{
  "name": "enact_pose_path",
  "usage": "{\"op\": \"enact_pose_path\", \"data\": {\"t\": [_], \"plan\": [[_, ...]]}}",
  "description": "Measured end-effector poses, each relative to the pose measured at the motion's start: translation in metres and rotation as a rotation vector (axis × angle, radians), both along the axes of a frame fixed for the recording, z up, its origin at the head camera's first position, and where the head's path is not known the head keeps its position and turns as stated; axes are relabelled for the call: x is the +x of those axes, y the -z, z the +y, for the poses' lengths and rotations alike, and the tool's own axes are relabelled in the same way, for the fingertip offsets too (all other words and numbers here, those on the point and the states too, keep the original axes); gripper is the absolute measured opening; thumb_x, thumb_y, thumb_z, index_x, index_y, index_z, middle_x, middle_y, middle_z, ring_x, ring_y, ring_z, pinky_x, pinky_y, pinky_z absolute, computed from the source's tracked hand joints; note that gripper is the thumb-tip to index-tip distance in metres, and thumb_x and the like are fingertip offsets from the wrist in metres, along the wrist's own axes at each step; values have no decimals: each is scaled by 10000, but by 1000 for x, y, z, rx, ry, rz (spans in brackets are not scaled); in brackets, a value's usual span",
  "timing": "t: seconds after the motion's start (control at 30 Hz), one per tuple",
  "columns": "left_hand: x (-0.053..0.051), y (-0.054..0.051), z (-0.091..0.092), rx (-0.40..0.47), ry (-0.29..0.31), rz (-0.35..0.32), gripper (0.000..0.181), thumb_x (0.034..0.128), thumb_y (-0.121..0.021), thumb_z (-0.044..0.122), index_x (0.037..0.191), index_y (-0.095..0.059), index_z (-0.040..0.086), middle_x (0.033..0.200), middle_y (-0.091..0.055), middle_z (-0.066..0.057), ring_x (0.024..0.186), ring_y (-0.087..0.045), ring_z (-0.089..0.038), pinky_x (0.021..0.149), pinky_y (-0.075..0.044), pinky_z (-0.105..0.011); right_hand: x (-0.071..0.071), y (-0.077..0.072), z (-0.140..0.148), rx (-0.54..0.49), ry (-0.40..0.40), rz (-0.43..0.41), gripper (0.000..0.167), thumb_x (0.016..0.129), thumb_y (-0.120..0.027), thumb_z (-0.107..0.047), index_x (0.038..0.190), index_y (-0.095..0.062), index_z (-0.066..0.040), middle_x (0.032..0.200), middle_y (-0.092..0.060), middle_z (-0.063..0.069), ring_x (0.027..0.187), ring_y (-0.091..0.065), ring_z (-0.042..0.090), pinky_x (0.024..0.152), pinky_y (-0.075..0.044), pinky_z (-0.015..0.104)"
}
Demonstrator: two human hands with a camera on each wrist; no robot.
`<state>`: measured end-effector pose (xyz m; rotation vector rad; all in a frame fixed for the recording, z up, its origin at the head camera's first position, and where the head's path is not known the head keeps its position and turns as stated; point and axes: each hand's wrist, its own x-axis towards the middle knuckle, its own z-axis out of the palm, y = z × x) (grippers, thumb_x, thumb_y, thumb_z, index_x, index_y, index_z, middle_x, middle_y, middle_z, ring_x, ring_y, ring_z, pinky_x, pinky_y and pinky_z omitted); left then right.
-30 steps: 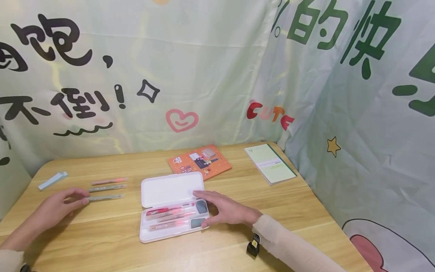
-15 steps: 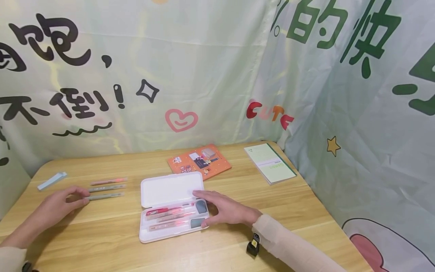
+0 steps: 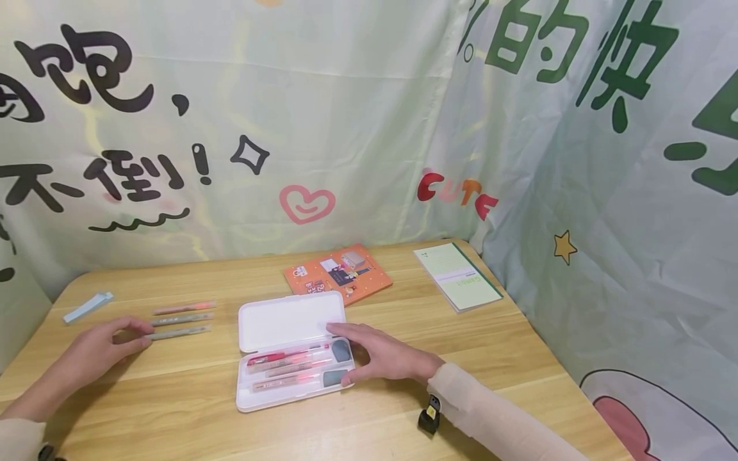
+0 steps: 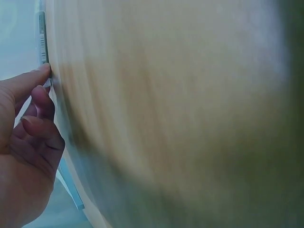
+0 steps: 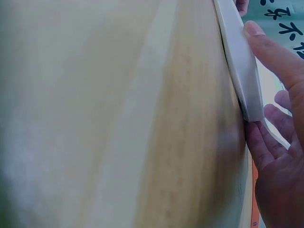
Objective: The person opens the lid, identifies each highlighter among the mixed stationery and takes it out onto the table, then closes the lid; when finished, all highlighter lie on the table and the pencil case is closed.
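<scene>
At the left of the table my left hand [image 3: 106, 349] pinches the end of the nearest grey pen [image 3: 180, 333] between thumb and index finger; the pen lies flat. Beside it lie a second grey pen [image 3: 184, 318] and a pink pen [image 3: 184, 308], roughly parallel. In the left wrist view the thumb [image 4: 40, 73] meets the pen's tip. An open white pencil case [image 3: 245, 400] holds several pens, one of them a red pen [image 3: 268, 358]. My right hand [image 3: 383, 352] grips its right end, thumb at the front corner and fingers by the hinge and lid [image 3: 291, 320].
Behind the case lies an orange booklet [image 3: 369, 282], partly covered by the lid. A pale green notebook [image 3: 458, 276] lies at the back right. A light blue strip [image 3: 88, 307] sits at the far left. Printed cloth [image 3: 357, 128] hangs behind the table.
</scene>
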<state>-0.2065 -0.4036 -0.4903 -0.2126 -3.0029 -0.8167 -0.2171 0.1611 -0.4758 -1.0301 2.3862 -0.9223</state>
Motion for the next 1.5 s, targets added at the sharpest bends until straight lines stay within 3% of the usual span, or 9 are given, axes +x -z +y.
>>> {"op": "enact_pose_path", "data": {"t": [0.23,0.37,0.43,0.5,0.63,0.83,1.03,1.3,1.5], "plan": [[3,-5,2,30,-22,-49,362,1068,-730,363,1264,-721,60,1424,-632,-368,1286,-588,-630,945,-487,-720,0,1,0,2,4,-4,992,928,-858,-519,1723,-280,-379,1785,-306,-113,1645,-319,216,1337,-278,544],[6,-13,7,51,-50,-85,419,1070,-719,407,1329,-700,78,1367,-677,-324,1011,-755,-342,741,-571,-443,0,1,0,5,11,-13,1001,920,-865,-523,1722,-282,-389,1787,-293,-131,1646,-313,206,1339,-273,549],[9,-17,12,58,-58,-87,436,1066,-720,427,1348,-696,95,1313,-710,-276,903,-699,-138,634,-492,-309,0,1,0,5,11,-16,1007,916,-871,-514,1722,-283,-387,1787,-289,-136,1648,-310,202,1340,-270,548],[13,-21,21,72,-55,-79,437,1063,-723,428,1350,-697,99,1220,-738,-229,820,-607,-45,602,-452,-282,0,0,-1,5,10,-16,1009,915,-875,-506,1723,-284,-381,1788,-287,-137,1648,-308,201,1341,-269,546],[22,-28,43,152,-28,-57,387,1060,-740,377,1322,-708,94,1095,-713,-70,696,-527,-75,558,-416,-294,0,0,0,4,7,-10,999,923,-869,-501,1724,-287,-372,1788,-293,-125,1646,-314,208,1338,-273,549],[34,-37,80,260,33,-39,304,1060,-746,321,1293,-716,128,1244,-673,85,771,-639,-109,602,-474,-277,0,0,-1,5,7,-5,988,925,-864,-509,1721,-296,-369,1787,-293,-133,1649,-306,198,1345,-261,540],[45,-39,116,305,148,-10,214,1040,-769,255,1237,-737,179,1077,-744,37,674,-586,-105,551,-444,-285,0,1,0,0,10,-10,989,922,-866,-513,1718,-294,-383,1787,-293,-136,1646,-311,196,1343,-263,542],[53,-33,151,273,296,-5,146,1019,-792,258,1161,-771,232,1072,-761,57,658,-550,-27,510,-445,-251,-1,1,1,-1,2,-3,987,933,-855,-513,1725,-286,-363,1794,-287,-110,1648,-315,225,1335,-275,562],[54,-29,167,177,306,-70,166,1044,-755,322,1206,-779,303,1048,-728,100,690,-496,-3,578,-441,-239,-1,1,1,-4,-1,-5,993,926,-860,-518,1722,-283,-378,1789,-294,-124,1647,-315,211,1338,-273,550]]}}
